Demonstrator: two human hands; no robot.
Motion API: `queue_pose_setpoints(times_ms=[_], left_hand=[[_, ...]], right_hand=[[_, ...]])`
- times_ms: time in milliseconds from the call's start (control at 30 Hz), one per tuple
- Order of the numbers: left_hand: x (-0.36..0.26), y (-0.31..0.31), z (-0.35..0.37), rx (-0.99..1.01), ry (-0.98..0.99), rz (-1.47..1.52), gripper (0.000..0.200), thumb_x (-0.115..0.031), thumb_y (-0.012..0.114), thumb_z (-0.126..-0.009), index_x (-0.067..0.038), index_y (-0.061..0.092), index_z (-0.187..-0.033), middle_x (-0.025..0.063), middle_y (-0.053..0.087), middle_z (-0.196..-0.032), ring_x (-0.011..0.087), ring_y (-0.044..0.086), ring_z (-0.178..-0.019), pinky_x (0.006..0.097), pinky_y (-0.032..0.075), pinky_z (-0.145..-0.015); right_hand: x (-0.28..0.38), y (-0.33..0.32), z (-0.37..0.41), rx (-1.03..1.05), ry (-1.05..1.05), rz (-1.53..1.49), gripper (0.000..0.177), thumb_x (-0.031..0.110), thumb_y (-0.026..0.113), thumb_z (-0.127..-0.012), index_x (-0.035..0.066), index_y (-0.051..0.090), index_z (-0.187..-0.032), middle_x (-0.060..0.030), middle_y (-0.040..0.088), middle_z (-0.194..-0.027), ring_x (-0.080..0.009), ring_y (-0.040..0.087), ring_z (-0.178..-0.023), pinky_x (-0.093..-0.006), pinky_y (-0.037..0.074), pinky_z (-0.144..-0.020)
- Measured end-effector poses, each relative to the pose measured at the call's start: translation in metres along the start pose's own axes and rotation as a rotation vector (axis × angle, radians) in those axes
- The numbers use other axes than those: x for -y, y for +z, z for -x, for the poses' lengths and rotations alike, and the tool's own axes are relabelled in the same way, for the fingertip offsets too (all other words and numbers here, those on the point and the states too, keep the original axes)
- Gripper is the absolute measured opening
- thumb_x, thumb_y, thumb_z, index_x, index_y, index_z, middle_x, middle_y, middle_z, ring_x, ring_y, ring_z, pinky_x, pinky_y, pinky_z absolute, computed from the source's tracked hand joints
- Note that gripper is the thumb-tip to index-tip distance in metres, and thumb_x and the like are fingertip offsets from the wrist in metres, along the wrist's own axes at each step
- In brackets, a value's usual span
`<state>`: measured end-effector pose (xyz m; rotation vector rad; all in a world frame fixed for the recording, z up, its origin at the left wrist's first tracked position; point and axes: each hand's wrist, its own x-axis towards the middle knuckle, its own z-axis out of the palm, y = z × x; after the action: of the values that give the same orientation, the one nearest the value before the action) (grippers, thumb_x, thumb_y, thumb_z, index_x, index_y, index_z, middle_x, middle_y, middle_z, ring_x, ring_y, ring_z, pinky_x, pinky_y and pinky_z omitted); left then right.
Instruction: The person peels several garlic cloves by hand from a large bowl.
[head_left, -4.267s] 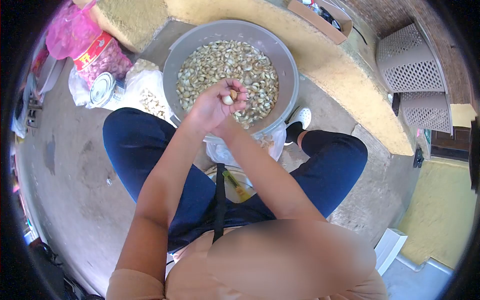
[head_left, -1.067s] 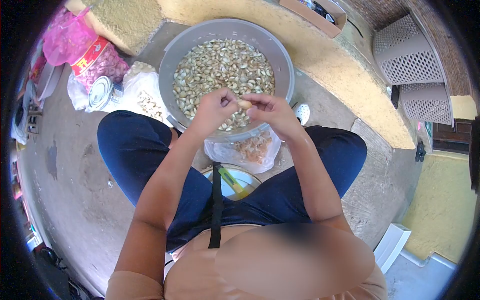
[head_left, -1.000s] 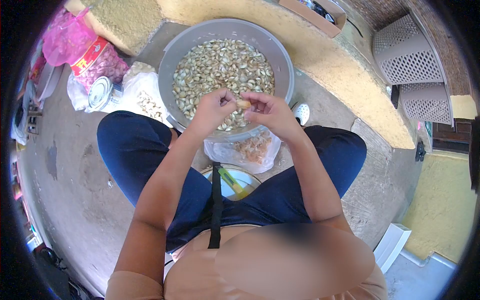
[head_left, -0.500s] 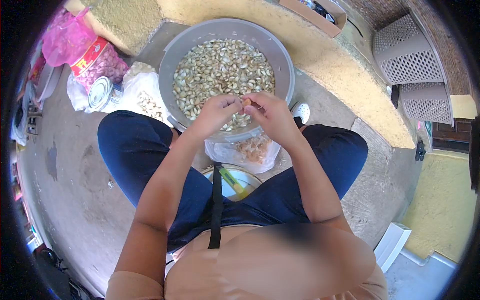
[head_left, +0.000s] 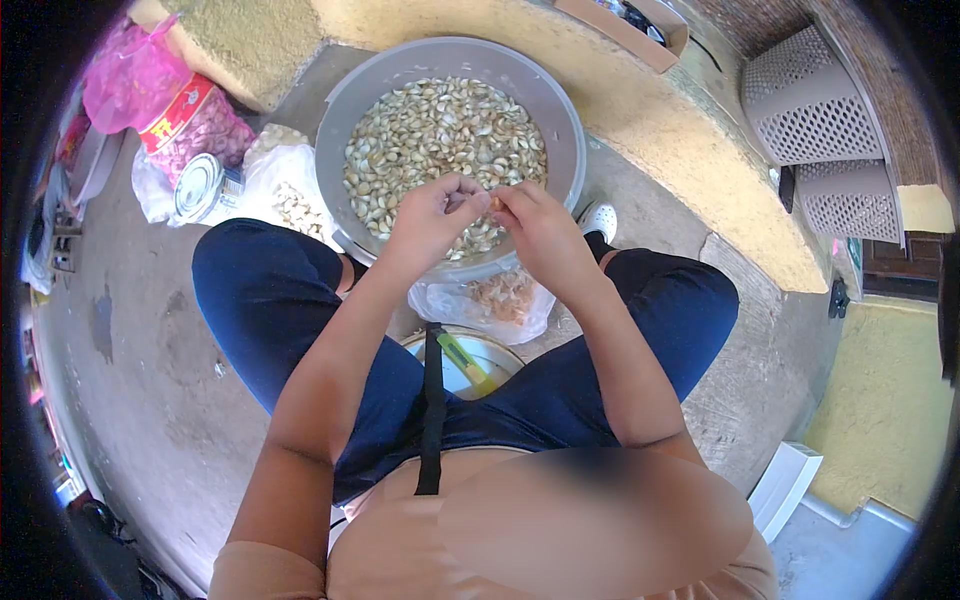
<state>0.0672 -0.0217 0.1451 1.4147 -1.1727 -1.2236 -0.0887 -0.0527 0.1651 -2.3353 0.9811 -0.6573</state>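
A large grey tub (head_left: 560, 120) holds many garlic cloves (head_left: 440, 120). Over its near side, my left hand (head_left: 435, 215) and my right hand (head_left: 538, 225) meet with fingertips pinched together. Between them is a small orange-brown garlic clove (head_left: 496, 203), mostly hidden by the fingers. Both hands appear to touch it. Just below the tub, a clear plastic bag (head_left: 440, 300) holds thin papery garlic skins (head_left: 505, 296).
Between my legs lies a round lid (head_left: 470, 350) with a yellow-green box cutter (head_left: 465, 362) on it. At left are a pink mesh sack (head_left: 200, 130), a tin can (head_left: 200, 188) and a white bag of cloves (head_left: 297, 205). A low yellow wall (head_left: 690, 170) curves behind the tub.
My right hand has turned slightly, its fingers now closed more over the clove. My left fingertips have shifted a little, still close to the right ones. The tub and bags stay put.
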Motion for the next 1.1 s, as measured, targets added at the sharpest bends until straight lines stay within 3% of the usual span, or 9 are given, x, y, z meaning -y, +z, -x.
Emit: queue_pose_setpoints(times_ms=[167, 667, 967, 1100], left_hand=[[0.003, 0.002, 0.001, -0.053, 0.024, -0.149, 0.013, -0.015, 0.063, -0.075, -0.002, 0.061, -0.077, -0.003, 0.051, -0.059, 0.0024, 0.041, -0.052, 0.0182, 0.032, -0.046], [0.005, 0.012, 0.004, -0.247, 0.046, -0.106, 0.014, -0.012, 0.062, -0.071, 0.001, 0.062, -0.075, 0.0007, 0.053, -0.054, 0.0044, 0.044, -0.048, 0.0205, 0.036, -0.045], [0.012, 0.01, 0.003, -0.249, -0.061, 0.047, 0.014, -0.011, 0.059, -0.074, 0.001, 0.062, -0.08, 0.0032, 0.056, -0.061, 0.0052, 0.048, -0.055, 0.0207, 0.039, -0.052], [0.006, 0.009, 0.005, -0.201, 0.007, -0.041, 0.013, -0.01, 0.06, -0.073, 0.0, 0.062, -0.08, 0.0018, 0.055, -0.058, 0.0055, 0.046, -0.052, 0.021, 0.038, -0.049]], right_hand=[[0.0, 0.004, 0.003, -0.037, -0.074, 0.056, 0.016, 0.012, 0.054, -0.077, 0.0, 0.054, -0.089, -0.0138, 0.052, -0.08, -0.03, 0.054, -0.073, -0.0365, 0.045, -0.065], [-0.003, 0.025, 0.006, -0.127, -0.066, 0.15, 0.019, 0.006, 0.054, -0.074, -0.002, 0.053, -0.091, -0.0152, 0.052, -0.085, -0.0294, 0.054, -0.079, -0.0351, 0.046, -0.066], [-0.002, 0.017, 0.001, -0.178, -0.052, 0.092, 0.02, 0.007, 0.057, -0.074, -0.001, 0.053, -0.092, -0.0145, 0.051, -0.086, -0.0299, 0.055, -0.074, -0.0353, 0.046, -0.062], [0.0, 0.013, 0.001, -0.158, -0.084, 0.151, 0.021, 0.007, 0.056, -0.074, -0.001, 0.053, -0.093, -0.0136, 0.051, -0.087, -0.0289, 0.055, -0.076, -0.0345, 0.047, -0.064]])
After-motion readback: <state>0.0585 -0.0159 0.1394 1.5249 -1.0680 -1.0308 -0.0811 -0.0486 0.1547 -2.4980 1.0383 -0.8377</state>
